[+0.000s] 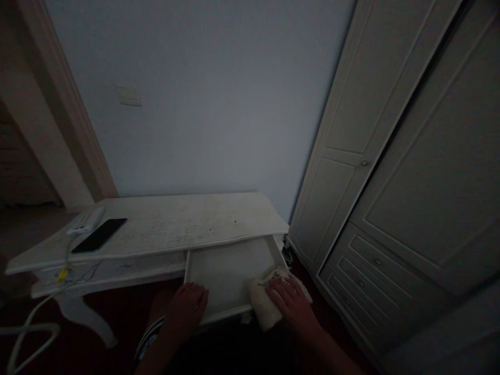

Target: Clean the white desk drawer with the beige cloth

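Note:
A white desk (164,224) stands against the wall with its right drawer (230,271) pulled out. My left hand (186,310) rests over the drawer's front edge, fingers curled on it. Over at the drawer's right front corner, my right hand (292,302) lies flat with fingers spread on a light-coloured cloth (265,307). The drawer's inside looks bare apart from the cloth.
A black phone (99,234) and a white power strip (86,220) lie on the desk's left end, with white cables (27,328) hanging to the dark floor. A white wardrobe (390,198) with drawers stands close on the right. A door frame (66,109) is at left.

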`<state>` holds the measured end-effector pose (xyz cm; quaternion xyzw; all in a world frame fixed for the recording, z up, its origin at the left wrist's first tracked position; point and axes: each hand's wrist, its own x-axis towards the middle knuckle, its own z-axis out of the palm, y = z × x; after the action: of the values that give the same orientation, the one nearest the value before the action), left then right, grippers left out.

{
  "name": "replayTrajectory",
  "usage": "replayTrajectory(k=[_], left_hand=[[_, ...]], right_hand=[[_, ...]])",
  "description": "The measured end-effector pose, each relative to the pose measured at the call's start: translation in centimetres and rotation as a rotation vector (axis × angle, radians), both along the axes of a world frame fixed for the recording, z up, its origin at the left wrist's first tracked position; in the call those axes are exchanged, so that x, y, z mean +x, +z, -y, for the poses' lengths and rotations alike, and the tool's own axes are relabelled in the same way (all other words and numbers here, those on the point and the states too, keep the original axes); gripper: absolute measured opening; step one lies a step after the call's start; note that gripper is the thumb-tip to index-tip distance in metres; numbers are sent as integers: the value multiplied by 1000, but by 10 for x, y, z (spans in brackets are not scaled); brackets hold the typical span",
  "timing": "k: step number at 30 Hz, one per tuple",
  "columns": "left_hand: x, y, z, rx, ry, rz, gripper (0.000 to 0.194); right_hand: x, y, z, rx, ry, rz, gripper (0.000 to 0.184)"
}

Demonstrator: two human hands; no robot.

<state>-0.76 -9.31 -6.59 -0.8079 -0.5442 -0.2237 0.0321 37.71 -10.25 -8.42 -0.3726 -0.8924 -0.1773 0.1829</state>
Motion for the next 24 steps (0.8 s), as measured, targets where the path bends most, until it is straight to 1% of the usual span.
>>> replayTrajectory(k=[3,6,8,11,13,15,20,22,24], left_hand=[[0,0,0,-11,-3,8,35],[1,-1,0,2,-4,24,34],[1,-2,1,23,-1,35,34],[2,-3,1,45,13,45,35],[2,-3,1,42,19,44,36],[1,-2,0,32,18,37,36],[0,-2,0,42,4,44,38],[1,-3,0,36,4,53,38],[2,-3,-1,27,13,60,37]], right_hand=[[2,-2,-4,-24,14,2,69],[13,-2,-8,-98,83,-9,67],[20,-1,-10,-149,123,-59,68],[26,-1,-12,-233,86,-155,69],[24,2,-12,-299,34,-167,68],[21,7,-10,-350,15,-127,67],[11,22,-3,-365,18,-20,67],[6,22,-1,-357,23,10,68],[-1,18,0,-346,14,29,70]])
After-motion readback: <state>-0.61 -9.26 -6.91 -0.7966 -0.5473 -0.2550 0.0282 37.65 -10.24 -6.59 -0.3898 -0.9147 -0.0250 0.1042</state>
